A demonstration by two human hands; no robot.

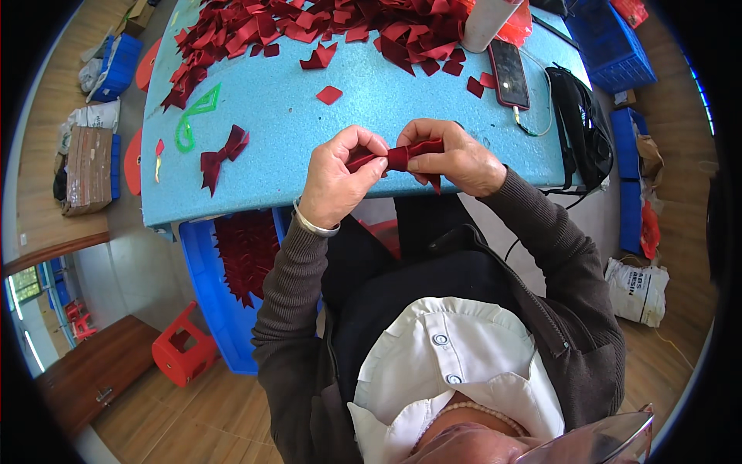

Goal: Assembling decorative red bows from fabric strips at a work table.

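Observation:
Between my two hands, just above the near edge of the blue table (294,166), is a dark red velvet bow (398,158). My left hand (344,170) pinches its left end between thumb and fingers. On the other side my right hand (456,157) grips the right part, with a pointed tail hanging below the fingers. A second red bow (225,157) lies on the table to the left of my left hand. Farther off, one loose red ribbon piece (329,94) lies alone.
A big heap of red ribbon pieces (309,23) covers the far table. A phone (508,73) with a cable, a white cup-like container (488,23) and a black bag (580,127) sit right. Left is a green plastic ruler (197,116). Below, a blue crate (202,271) holds red bows; a red stool (184,348) stands beside it.

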